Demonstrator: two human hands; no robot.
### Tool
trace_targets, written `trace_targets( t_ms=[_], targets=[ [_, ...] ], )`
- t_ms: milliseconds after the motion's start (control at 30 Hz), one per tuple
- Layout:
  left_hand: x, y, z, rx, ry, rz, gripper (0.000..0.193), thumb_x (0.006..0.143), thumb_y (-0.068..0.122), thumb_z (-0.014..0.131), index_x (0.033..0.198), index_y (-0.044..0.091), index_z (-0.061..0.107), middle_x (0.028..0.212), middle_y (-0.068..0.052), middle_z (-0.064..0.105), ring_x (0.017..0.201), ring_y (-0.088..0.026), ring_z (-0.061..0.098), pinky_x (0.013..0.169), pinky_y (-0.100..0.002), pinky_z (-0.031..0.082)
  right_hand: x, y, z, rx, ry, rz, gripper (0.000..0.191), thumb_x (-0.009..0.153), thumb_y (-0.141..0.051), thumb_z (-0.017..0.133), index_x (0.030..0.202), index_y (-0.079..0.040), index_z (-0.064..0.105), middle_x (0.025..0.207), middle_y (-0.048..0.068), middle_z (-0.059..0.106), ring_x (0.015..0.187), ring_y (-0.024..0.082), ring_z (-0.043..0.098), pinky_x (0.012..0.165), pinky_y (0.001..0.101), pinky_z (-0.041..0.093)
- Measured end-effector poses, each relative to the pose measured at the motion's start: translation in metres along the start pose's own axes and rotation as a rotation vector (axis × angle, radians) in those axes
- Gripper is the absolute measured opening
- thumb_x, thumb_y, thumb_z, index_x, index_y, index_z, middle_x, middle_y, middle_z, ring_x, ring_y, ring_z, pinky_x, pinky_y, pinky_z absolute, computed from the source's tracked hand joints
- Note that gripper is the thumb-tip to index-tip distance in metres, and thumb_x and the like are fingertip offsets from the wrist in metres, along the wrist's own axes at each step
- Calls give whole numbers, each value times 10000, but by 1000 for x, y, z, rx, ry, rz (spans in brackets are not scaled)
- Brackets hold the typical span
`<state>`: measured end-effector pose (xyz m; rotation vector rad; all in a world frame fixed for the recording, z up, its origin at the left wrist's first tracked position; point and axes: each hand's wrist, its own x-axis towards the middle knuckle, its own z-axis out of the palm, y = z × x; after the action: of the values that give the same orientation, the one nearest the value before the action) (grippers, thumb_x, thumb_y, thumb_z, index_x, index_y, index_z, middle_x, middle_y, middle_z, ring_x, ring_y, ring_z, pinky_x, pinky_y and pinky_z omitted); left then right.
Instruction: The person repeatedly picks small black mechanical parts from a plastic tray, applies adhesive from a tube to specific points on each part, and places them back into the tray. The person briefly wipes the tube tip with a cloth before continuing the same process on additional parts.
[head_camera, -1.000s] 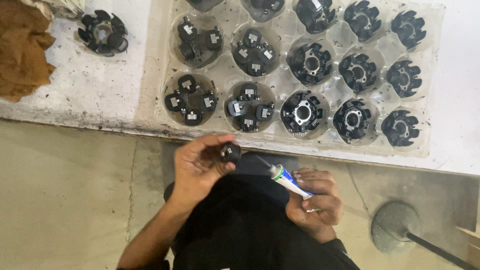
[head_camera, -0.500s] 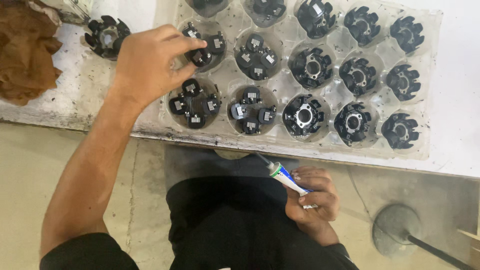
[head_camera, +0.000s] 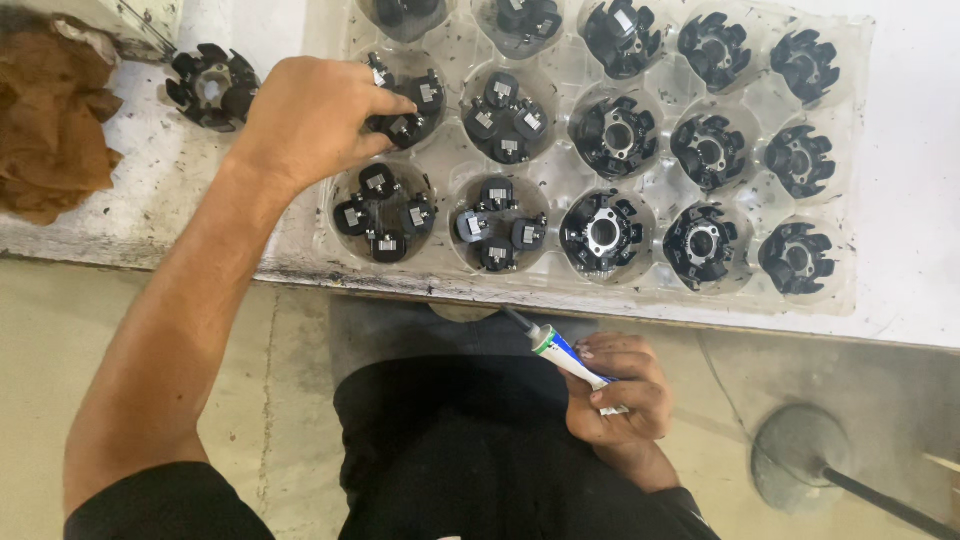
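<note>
My left hand (head_camera: 315, 120) reaches over the clear plastic tray (head_camera: 560, 290) and its fingertips pinch a small black part (head_camera: 405, 125) in a left-column cup. The tray's cups hold black round parts with several small pieces each on the left, and black ring-shaped parts (head_camera: 603, 232) on the right. My right hand (head_camera: 615, 395) rests low over my lap, closed around a small white and blue tube (head_camera: 565, 355) with its thin dark nozzle pointing up-left toward the table edge.
A brown rag (head_camera: 50, 110) lies at the table's left end. One loose black ring part (head_camera: 210, 85) sits left of the tray. A round grey base with a dark rod (head_camera: 810, 460) stands on the floor at the right.
My left hand lifted from my lap, where it held a small black part, up to the tray's left cups. The right hand with the tube has barely moved.
</note>
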<state>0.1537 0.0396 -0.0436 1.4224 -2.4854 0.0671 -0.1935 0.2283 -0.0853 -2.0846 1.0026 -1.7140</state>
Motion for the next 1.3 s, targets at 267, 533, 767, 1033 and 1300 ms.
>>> trace_targets(
  t_ms=[267, 533, 767, 1033, 1300],
  targets=[
    [15, 0, 2, -16, -82, 0, 423, 730, 262, 877, 1144, 307, 806, 866, -62, 707, 862, -312, 688, 739, -472, 545, -3, -2, 2, 24, 31, -5, 368, 876, -41, 793, 880, -119, 434, 920, 131, 676, 863, 287, 728, 770, 423, 658],
    [8, 31, 2, 32, 132, -312, 764, 620, 190, 955, 1240, 31, 537, 959, -183, 701, 776, -360, 697, 640, -469, 557, -5, -1, -2, -3, 26, 23, 361, 857, -30, 807, 866, -119, 457, 924, 128, 682, 866, 298, 731, 754, 409, 642],
    [18, 34, 11, 18, 117, -440, 595, 680, 24, 819, 1188, 56, 511, 719, -141, 685, 676, -375, 705, 565, -485, 535, -3, 0, -3, 19, 55, -23, 357, 848, -25, 819, 865, -113, 473, 919, 129, 684, 849, 293, 732, 743, 408, 639],
    [-14, 55, -14, -267, 427, -339, 603, 761, 37, 861, 1239, 22, 494, 926, -151, 721, 759, -332, 719, 643, -445, 558, -12, -1, -7, 33, 111, 62, 359, 866, -24, 803, 901, -115, 458, 934, 134, 687, 857, 277, 717, 727, 364, 601],
    [-74, 119, -3, -1477, 610, -433, 582, 836, -151, 758, 1324, 39, 504, 1214, -105, 638, 1054, -176, 712, 868, -286, 632, -18, -2, -2, 86, 162, 118, 366, 873, -1, 797, 916, -115, 451, 958, 145, 676, 914, 233, 672, 807, 318, 549]
  ],
)
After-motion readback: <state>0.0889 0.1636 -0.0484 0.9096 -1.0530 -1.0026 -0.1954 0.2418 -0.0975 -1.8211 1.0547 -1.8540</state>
